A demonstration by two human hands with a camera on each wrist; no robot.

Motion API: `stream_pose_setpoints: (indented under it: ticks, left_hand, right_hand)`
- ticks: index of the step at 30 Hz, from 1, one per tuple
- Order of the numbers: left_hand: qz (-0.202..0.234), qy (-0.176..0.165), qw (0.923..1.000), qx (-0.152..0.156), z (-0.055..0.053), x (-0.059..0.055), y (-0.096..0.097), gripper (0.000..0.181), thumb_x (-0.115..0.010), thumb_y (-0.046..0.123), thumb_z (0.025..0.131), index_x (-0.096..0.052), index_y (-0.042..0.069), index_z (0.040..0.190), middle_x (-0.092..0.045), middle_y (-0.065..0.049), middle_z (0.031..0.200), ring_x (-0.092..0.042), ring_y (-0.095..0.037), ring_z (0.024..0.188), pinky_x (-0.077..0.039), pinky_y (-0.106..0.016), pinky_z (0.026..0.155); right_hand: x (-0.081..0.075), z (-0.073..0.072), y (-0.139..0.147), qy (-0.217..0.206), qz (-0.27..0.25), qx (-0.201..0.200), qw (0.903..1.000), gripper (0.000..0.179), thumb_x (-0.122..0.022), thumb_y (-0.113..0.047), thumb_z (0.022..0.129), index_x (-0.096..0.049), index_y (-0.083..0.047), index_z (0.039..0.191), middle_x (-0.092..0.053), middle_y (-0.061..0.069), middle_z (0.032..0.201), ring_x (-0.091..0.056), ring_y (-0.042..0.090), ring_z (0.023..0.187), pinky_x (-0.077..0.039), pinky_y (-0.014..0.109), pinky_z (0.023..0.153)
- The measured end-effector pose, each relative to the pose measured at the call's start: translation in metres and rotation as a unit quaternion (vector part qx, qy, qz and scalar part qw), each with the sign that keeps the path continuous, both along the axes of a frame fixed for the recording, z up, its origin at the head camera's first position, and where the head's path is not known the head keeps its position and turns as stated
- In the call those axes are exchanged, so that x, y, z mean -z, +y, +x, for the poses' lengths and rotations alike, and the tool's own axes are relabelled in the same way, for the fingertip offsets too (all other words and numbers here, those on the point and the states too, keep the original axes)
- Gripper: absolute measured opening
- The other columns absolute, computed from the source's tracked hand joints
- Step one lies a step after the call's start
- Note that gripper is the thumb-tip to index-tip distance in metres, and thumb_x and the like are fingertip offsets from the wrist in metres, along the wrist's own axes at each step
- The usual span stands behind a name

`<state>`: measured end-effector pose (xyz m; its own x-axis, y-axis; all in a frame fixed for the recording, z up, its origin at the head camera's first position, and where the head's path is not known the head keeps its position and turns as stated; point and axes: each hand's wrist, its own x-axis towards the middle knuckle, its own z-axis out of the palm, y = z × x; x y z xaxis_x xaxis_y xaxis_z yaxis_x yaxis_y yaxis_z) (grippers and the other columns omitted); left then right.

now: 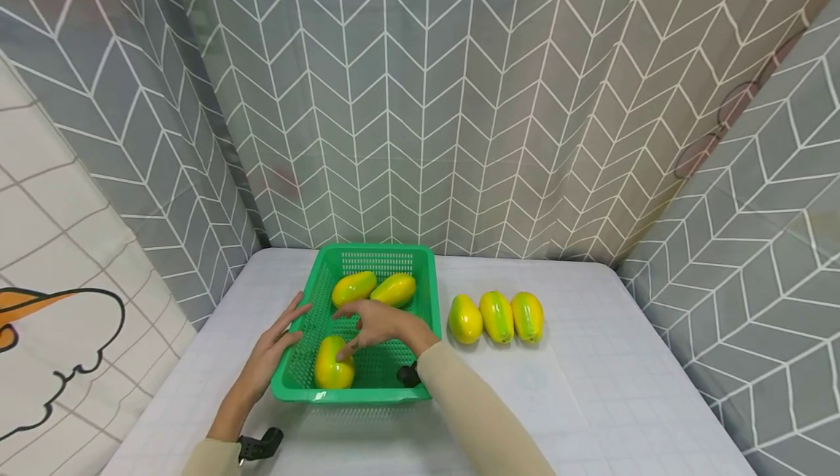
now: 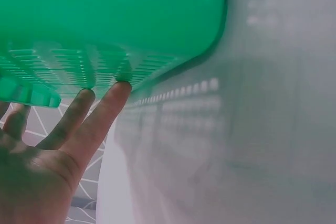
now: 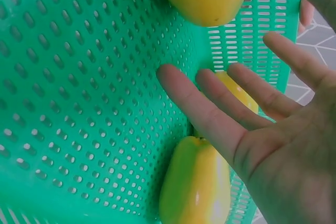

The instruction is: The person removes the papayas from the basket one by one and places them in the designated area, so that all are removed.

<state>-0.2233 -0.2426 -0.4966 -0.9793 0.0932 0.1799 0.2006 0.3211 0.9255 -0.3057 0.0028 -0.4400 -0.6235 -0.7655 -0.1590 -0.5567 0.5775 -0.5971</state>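
Observation:
A green perforated plastic basket [image 1: 420, 393] stands on the table with three yellow-green papayas inside. Two papayas [image 1: 354, 287] [image 1: 394, 290] lie at its far end; another papaya [image 1: 333, 368] lies at the near left corner. My left hand [image 1: 267, 359] is at the basket's left side, and in the left wrist view its extended fingertips touch the slotted wall. Over the basket's middle, my right hand [image 1: 379, 324] has its fingers spread, the thumb at the near papaya. The right wrist view shows nothing gripped in that hand [image 3: 283, 135].
Three more papayas [image 1: 465, 319] [image 1: 496, 317] [image 1: 528, 317] lie in a row on the white tabletop [image 1: 564, 396], right of the basket. Patterned grey curtains [image 1: 407, 97] hang behind and at the sides.

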Motion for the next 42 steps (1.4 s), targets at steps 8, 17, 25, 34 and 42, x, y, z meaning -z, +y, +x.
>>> stream_pose_setpoints:
  ticks: [8, 17, 25, 34, 42]
  left_hand:
    - [0.007, -0.007, 0.9999, 0.003, 0.001, 0.003, 0.0, 0.049, -0.046, 0.019, 0.112, -0.047, 0.009, 0.159, -0.014, -0.005, 0.181, -0.005, -0.039, 0.168, -0.009, -0.079, 0.124]
    - [0.008, -0.012, 0.9999, 0.005, 0.001, -0.001, 0.0, 0.049, -0.046, 0.019, 0.112, -0.046, 0.009, 0.16, -0.013, -0.005, 0.181, -0.004, -0.04, 0.167, -0.009, -0.076, 0.126]
    - [0.012, -0.009, 0.9999, 0.009, 0.0, -0.001, 0.0, 0.048, -0.046, 0.018, 0.112, -0.047, 0.008, 0.159, -0.014, -0.006, 0.181, -0.004, -0.042, 0.166, -0.01, -0.076, 0.125]
    - [0.013, -0.007, 0.9998, 0.011, 0.0, -0.001, 0.001, 0.047, -0.045, 0.018, 0.113, -0.047, 0.008, 0.159, -0.014, -0.006, 0.181, -0.004, -0.041, 0.167, -0.01, -0.075, 0.125]
    - [0.014, -0.004, 0.9999, 0.008, 0.0, 0.0, 0.002, 0.047, -0.045, 0.017, 0.112, -0.047, 0.007, 0.159, -0.014, -0.006, 0.181, -0.004, -0.042, 0.167, -0.01, -0.076, 0.125]
  right_hand:
    - [-0.001, 0.005, -0.004, -0.051, 0.011, -0.002, 0.9987, 0.077, -0.086, -0.047, 0.088, -0.055, -0.022, 0.153, -0.059, 0.009, 0.154, -0.068, 0.012, 0.112, -0.06, 0.025, 0.086]
    - [-0.001, 0.009, -0.012, -0.12, 0.019, -0.019, 0.9924, 0.066, -0.086, -0.04, 0.089, -0.061, -0.023, 0.147, -0.057, 0.008, 0.155, -0.064, 0.011, 0.113, -0.065, 0.031, 0.075]
    - [0.001, 0.01, -0.02, -0.125, 0.037, -0.027, 0.9911, 0.065, -0.086, -0.041, 0.088, -0.06, -0.028, 0.147, -0.052, 0.005, 0.16, -0.063, 0.011, 0.117, -0.065, 0.03, 0.071]
    - [0.003, 0.011, -0.025, -0.145, 0.045, -0.028, 0.988, 0.069, -0.089, -0.038, 0.086, -0.059, -0.032, 0.148, -0.045, 0.0, 0.166, -0.061, 0.01, 0.119, -0.065, 0.031, 0.072]
    - [0.002, 0.011, -0.025, -0.16, 0.032, -0.033, 0.986, 0.069, -0.09, -0.028, 0.087, -0.06, -0.025, 0.148, -0.052, 0.001, 0.159, -0.064, 0.007, 0.106, -0.065, 0.029, 0.073]
